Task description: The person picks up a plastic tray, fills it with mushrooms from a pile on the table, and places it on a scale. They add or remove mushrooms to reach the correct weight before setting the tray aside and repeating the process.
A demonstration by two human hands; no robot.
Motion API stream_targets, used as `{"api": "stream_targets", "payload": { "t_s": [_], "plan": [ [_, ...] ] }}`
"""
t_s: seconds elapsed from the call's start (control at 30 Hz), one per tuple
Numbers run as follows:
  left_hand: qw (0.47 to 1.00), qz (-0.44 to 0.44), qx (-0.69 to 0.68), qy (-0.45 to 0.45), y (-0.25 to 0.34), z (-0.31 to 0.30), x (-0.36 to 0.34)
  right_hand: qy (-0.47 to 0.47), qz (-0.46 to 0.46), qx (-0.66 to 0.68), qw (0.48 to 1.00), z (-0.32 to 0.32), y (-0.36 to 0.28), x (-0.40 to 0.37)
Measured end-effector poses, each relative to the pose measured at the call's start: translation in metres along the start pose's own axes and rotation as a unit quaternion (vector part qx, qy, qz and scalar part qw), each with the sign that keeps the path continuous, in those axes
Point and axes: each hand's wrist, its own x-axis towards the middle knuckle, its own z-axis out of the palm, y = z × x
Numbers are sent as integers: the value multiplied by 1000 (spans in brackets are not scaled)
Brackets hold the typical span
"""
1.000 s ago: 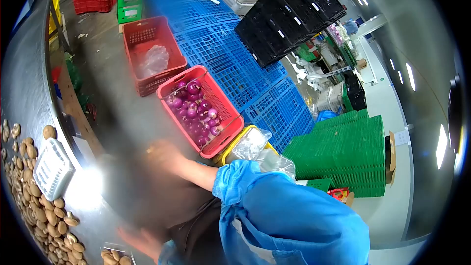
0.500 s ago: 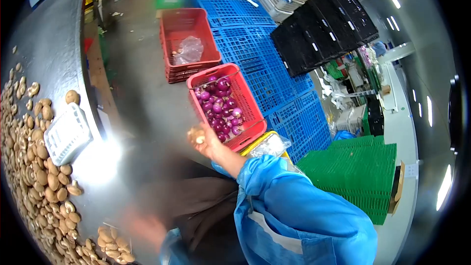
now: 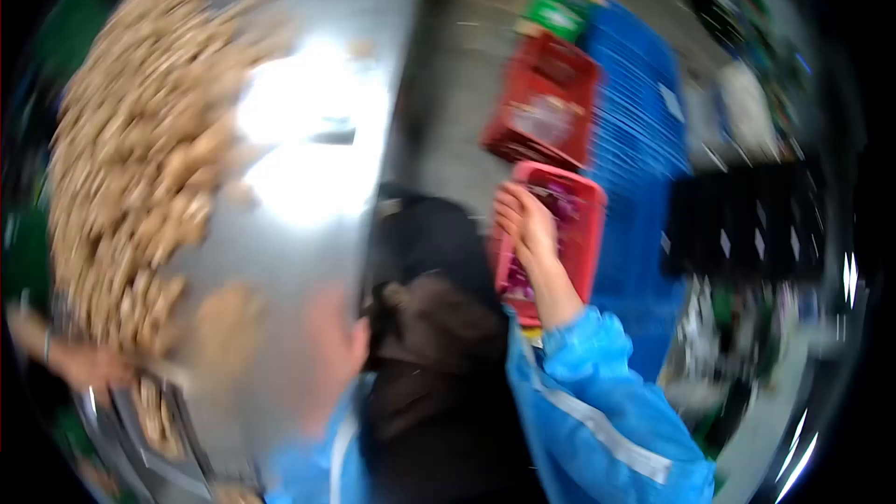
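Note:
My right hand [image 3: 525,222] is over the near-left rim of a pink-red crate [image 3: 590,224]. Its fingers are curled together; whatever they hold, if anything, is hidden. Purple round vegetables that look like onions [image 3: 520,282] lie in that crate, partly covered by my hand and forearm. My left hand [image 3: 331,345], smeared by motion, is above the right edge of the grey table [image 3: 280,271]. Left of it lies a blurred cluster of brown mushrooms [image 3: 227,325]. A large heap of mushrooms [image 3: 140,149] covers the table's left side.
Another person's hand [image 3: 98,366] reaches in at lower left, close to the heap. A darker red crate [image 3: 551,98] holding a clear plastic bag stands beyond the pink-red one. Blue pallets [image 3: 639,131] lie to the right, with black crates [image 3: 742,219] farther right.
The view has swung left, bringing more of the mushroom table and another person's hand into sight. The mushroom seen in my right hand earlier no longer shows.

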Motion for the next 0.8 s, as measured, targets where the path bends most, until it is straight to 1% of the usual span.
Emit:
{"api": "stream_targets", "payload": {
  "t_s": [0.03, 0.07, 0.1, 0.17, 0.2, 0.23, 0.3, 0.33, 0.37, 0.43, 0.5, 0.53, 0.63, 0.67, 0.7, 0.73, 0.77, 0.8],
  "plan": [
    [999, 24, -24, 35, -5, 6, -2, -24, -13, 13, 1000, 12, 17, -15],
    [997, 23, -39, 57, -7, 8, -4, 20, -75, -120, 990, 38, 14, -43],
    [995, 28, -59, 76, -6, 7, -8, 28, -239, -247, 939, 43, 18, -47],
    [992, -4, -82, 92, -2, -2, -18, -1, -224, -86, 971, 41, 8, -34],
    [988, -13, -96, 122, -6, -10, -25, -19, -257, -89, 962, 58, -2, -36],
    [985, -40, -88, 144, -9, -17, -35, -31, -290, -95, 952, 71, -17, -43],
    [976, -86, -77, 184, -14, -34, -57, -109, -305, -136, 936, 96, -37, -52],
    [970, -98, -58, 214, -22, -45, -67, -158, -285, -155, 933, 113, -43, -59],
    [956, -151, -58, 244, -27, -56, -77, -208, -282, -195, 916, 131, -45, -66],
    [917, -251, -58, 304, -32, -82, -93, -284, -243, -224, 900, 174, -28, -86],
    [877, -336, -83, 334, -63, -87, -112, -358, -216, -305, 856, 210, 4, -107],
    [854, -376, -98, 346, -74, -88, -116, -410, -195, -350, 819, 223, 26, -117],
    [814, -412, -179, 369, -88, -97, -113, -527, -120, -475, 694, 249, 94, -135],
    [837, -366, -103, 393, -106, -85, -113, -523, -93, -503, 682, 255, 111, -142],
    [845, -372, -82, 374, -113, -87, -111, -518, -66, -530, 668, 261, 127, -146],
    [852, -379, -59, 355, -119, -89, -110, -503, -133, -525, 674, 261, 141, -149],
    [858, -387, -36, 336, -125, -91, -108, -498, -149, -532, 668, 261, 146, -145],
    [850, -407, -38, 331, -130, -88, -105, -495, -166, -538, 662, 265, 146, -145]
  ]
}}
